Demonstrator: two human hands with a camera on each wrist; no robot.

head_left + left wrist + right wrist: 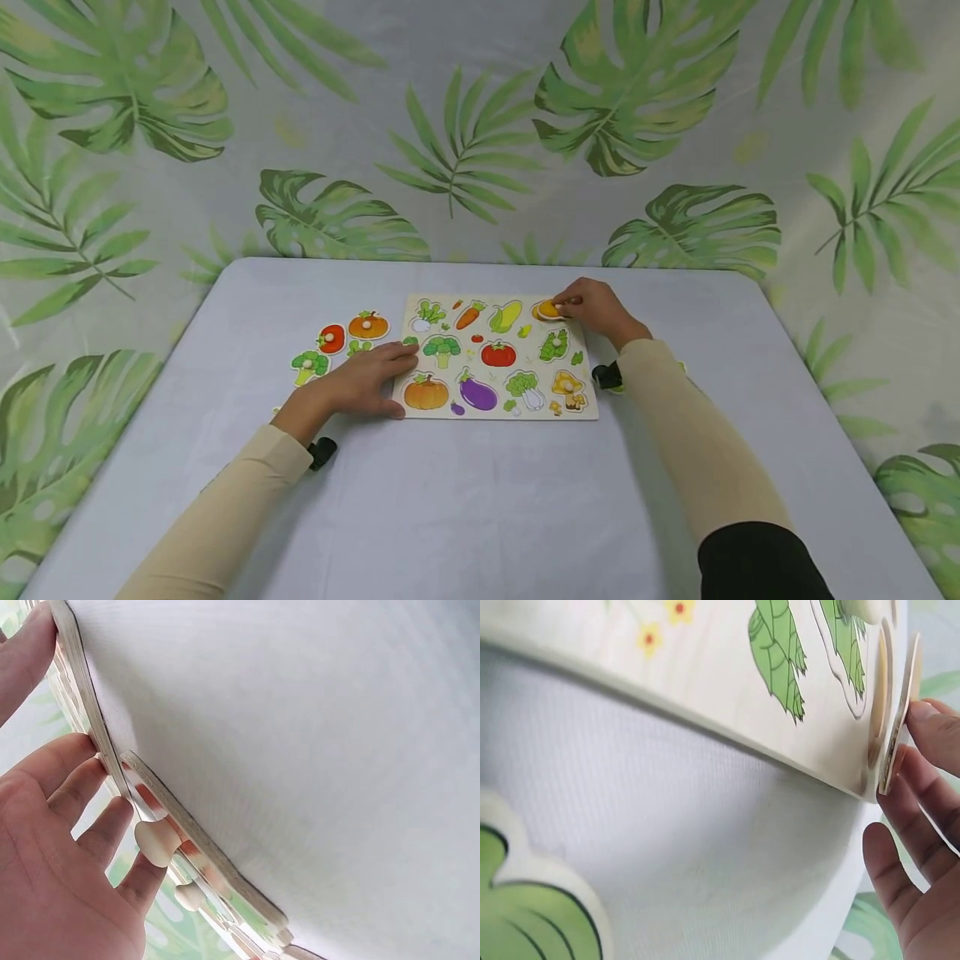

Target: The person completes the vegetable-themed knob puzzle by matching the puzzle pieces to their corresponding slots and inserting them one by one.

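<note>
A pale wooden vegetable puzzle board [540, 354] lies on the table. At its far right corner my right hand [600, 308] pinches an orange-yellow puzzle piece [547, 311] between thumb and fingers. In the right wrist view that piece [900, 720] stands tilted on edge at the board's corner, above a recess. My left hand [371, 379] rests against the left edge of the board, fingers extended and touching it. Close by those fingers, the left wrist view shows a loose piece with a round wooden knob [157, 841]. A green piece [555, 343] sits in the board below the right hand.
Loose knobbed pieces lie left of the board: a pumpkin [369, 325], a red tomato [332, 338], a broccoli [310, 367] and others partly behind the left hand. Right of the board is a green piece [540, 919], mostly covered by the right forearm in the head view.
</note>
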